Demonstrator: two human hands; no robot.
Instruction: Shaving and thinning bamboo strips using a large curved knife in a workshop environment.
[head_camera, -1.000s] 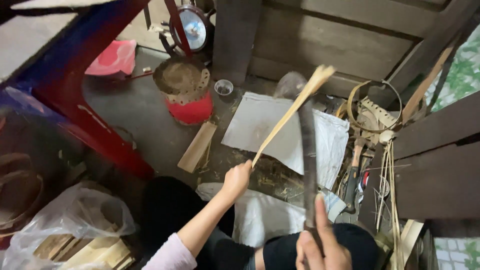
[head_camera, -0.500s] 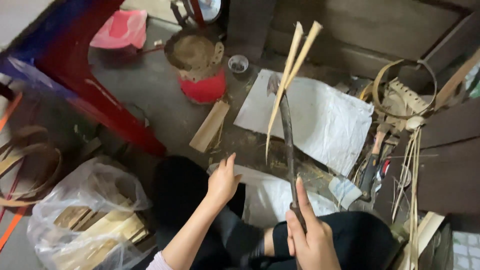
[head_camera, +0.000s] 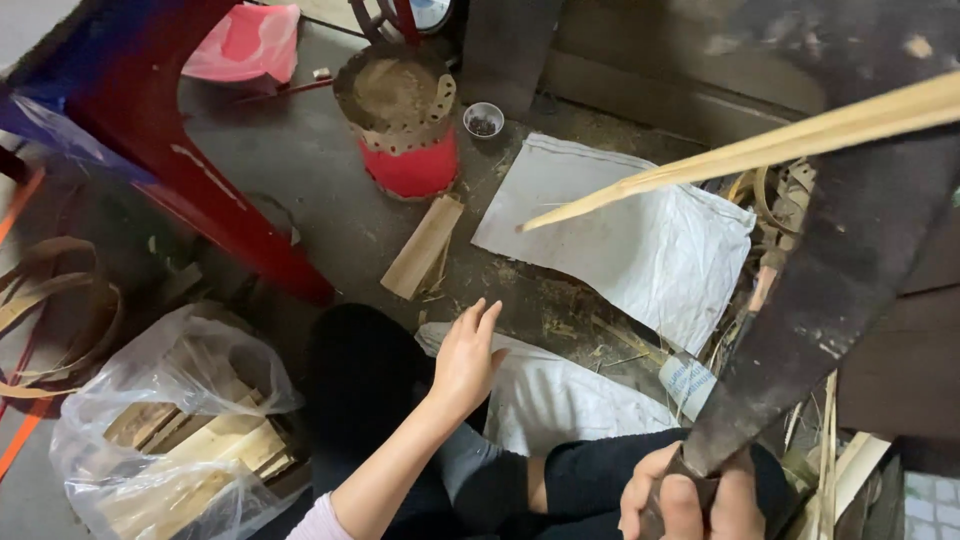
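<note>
My right hand (head_camera: 690, 500) grips the handle of a long dark knife (head_camera: 830, 290) at the bottom right; the blade rises up and to the right, close to the camera. A split pale bamboo strip (head_camera: 740, 155) sticks on the blade and points left over a white sack (head_camera: 620, 230). My left hand (head_camera: 465, 360) hovers open, fingers apart, above my dark-trousered knee (head_camera: 360, 380), holding nothing. It is well clear of the bamboo.
A red stove with a clay top (head_camera: 400, 120) stands on the concrete floor, a wood block (head_camera: 423, 246) before it. A red plastic chair leg (head_camera: 200, 180) crosses the left. A clear bag of wood pieces (head_camera: 170, 440) lies lower left. Bamboo strips (head_camera: 800, 470) pile at right.
My left hand has let go of the bamboo strip and dropped toward my knee. The knife and the bamboo stuck on it have swung up and rightward, closer to the camera.
</note>
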